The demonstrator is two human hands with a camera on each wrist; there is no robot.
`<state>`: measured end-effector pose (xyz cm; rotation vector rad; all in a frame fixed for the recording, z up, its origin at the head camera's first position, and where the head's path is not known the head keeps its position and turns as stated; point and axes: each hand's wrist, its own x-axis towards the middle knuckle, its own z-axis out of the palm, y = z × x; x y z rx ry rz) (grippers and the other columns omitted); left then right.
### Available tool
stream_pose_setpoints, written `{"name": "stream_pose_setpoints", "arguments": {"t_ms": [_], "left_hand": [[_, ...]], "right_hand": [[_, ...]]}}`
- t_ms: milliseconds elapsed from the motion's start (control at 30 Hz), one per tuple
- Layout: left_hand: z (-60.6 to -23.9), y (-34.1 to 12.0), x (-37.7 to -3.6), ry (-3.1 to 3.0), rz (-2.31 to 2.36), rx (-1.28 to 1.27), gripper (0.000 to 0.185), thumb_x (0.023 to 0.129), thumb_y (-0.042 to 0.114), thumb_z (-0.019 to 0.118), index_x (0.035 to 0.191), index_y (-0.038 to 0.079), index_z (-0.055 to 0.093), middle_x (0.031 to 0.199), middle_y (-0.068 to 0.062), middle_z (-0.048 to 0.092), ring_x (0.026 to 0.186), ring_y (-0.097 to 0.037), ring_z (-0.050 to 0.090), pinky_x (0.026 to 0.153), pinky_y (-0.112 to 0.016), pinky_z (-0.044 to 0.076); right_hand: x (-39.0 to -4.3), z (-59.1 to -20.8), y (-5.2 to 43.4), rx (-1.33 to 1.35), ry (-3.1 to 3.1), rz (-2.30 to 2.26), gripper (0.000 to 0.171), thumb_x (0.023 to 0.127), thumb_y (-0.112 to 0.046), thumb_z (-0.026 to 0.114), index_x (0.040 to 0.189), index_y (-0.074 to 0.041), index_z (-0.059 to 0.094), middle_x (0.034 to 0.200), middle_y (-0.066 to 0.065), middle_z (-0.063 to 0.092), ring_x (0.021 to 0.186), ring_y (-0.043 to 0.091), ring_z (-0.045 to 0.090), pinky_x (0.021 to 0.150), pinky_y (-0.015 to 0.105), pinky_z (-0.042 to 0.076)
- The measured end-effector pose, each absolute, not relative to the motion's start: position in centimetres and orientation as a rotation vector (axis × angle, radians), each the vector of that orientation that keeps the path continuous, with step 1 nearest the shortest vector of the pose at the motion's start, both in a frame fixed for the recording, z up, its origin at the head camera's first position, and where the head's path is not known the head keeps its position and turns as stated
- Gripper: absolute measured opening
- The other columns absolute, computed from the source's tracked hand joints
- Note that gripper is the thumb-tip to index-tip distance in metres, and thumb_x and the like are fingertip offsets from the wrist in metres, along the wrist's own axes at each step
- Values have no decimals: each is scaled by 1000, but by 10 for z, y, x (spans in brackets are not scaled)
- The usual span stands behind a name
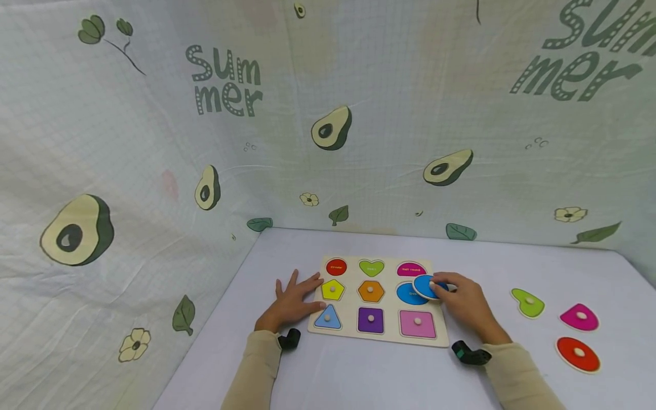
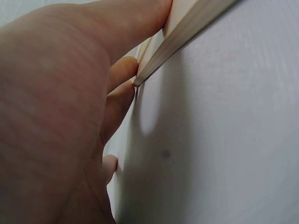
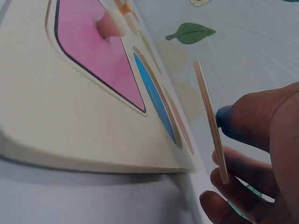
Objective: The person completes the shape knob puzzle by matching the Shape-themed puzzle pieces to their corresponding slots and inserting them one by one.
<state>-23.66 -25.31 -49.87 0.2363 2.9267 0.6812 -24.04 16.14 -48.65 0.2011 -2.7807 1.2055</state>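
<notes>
The wooden shape puzzle board (image 1: 351, 299) lies flat on the white table. My left hand (image 1: 293, 303) is at its left edge, fingers spread, with the thumb and fingertips touching the board's side. My right hand (image 1: 467, 302) holds a blue oval puzzle piece (image 1: 421, 283) over the board's right side, partly covering the blue oval recess (image 1: 406, 294). In the right wrist view, that piece (image 3: 211, 123) appears edge-on, tilted and raised off the board. A yellow pentagon, orange hexagon, blue triangle, purple square and pink rectangle (image 1: 410, 329) sit in the board with their knobs up.
On the table to the right lie a green heart piece (image 1: 533, 308), a magenta half-round piece (image 1: 574, 320) and a red round piece (image 1: 569, 348). Along the board's back row are red, green and magenta recesses (image 1: 410, 270). A printed cloth (image 1: 379, 182) hangs behind the table.
</notes>
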Motion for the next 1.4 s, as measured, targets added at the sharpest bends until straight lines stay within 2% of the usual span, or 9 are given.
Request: {"name": "stream_pose_setpoints", "arguments": {"t_ms": [367, 733, 1033, 1400], "left_hand": [[-501, -255, -238, 2923, 631, 218, 76, 84, 64, 67, 151, 34, 47, 160, 13, 34, 153, -37, -1, 111, -69, -15], [-499, -256, -237, 2907, 699, 239, 76, 84, 57, 72, 151, 31, 48, 160, 12, 33, 153, -38, -2, 111, -69, -16], [-493, -258, -234, 2881, 728, 261, 82, 80, 58, 75, 152, 32, 45, 159, 16, 34, 153, -37, -4, 110, -68, -18], [-495, -257, -234, 2883, 688, 265, 85, 78, 59, 75, 153, 31, 45, 160, 12, 34, 153, -38, -3, 110, -69, -17]], "right_hand": [[-236, -483, 148, 199, -2806, 1202, 32, 97, -27, 67, 122, -7, 71, 135, 20, 60, 132, 46, 45, 102, 62, 43], [-234, -487, 141, 268, -2823, 1103, 28, 96, -24, 68, 119, -8, 73, 133, 19, 62, 130, 48, 47, 101, 63, 43], [-238, -494, 142, 358, -2780, 1065, 24, 94, -22, 71, 112, -7, 76, 126, 16, 67, 125, 46, 53, 102, 63, 43], [-245, -490, 138, 347, -2794, 1059, 24, 94, -22, 72, 112, -7, 77, 123, 18, 68, 122, 45, 56, 101, 61, 44]]}}
